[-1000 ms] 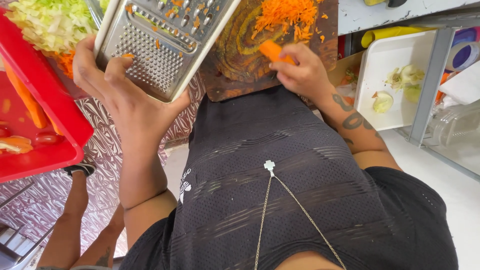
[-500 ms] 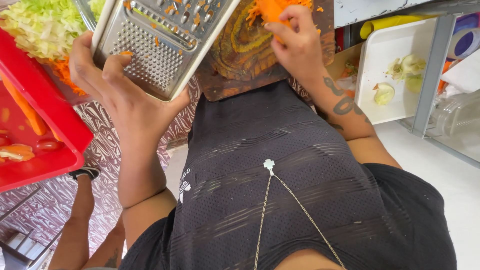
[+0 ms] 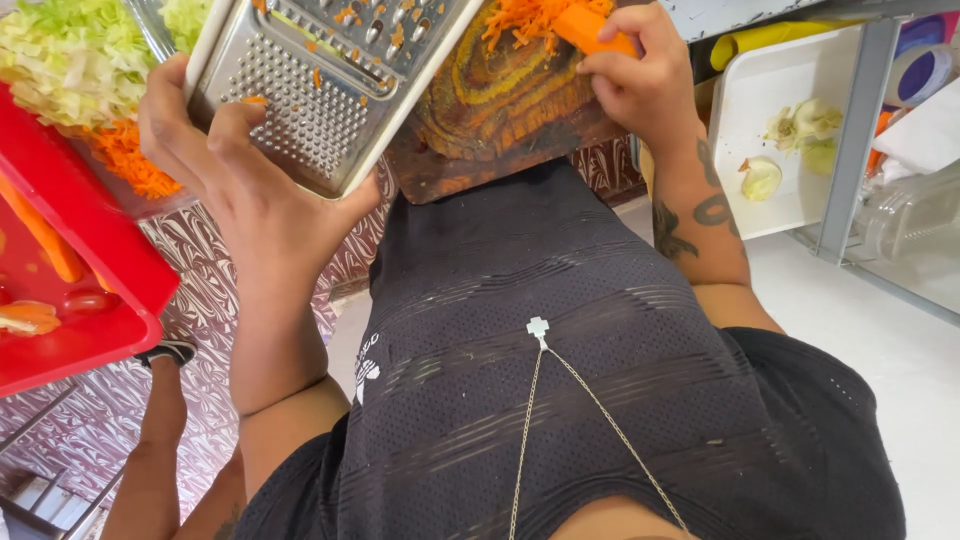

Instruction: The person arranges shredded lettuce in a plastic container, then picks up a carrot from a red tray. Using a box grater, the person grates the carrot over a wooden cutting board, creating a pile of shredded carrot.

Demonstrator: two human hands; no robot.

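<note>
Mid-grating: the left hand (image 3: 235,170) grips the tilted metal grater (image 3: 330,70) while the right hand (image 3: 640,85) pinches a carrot stub (image 3: 595,30) above the wooden board (image 3: 500,110); shrinking stub likely demands careful fingers.

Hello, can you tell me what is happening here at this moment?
A person is grating a carrot. The left hand grips the metal box grater, which leans on a wooden cutting board. The right hand holds a carrot piece beside the grater, above a pile of grated carrot on the board. To the left, a clear bowl holds shredded cabbage with grated carrot, next to a red tray.
</note>
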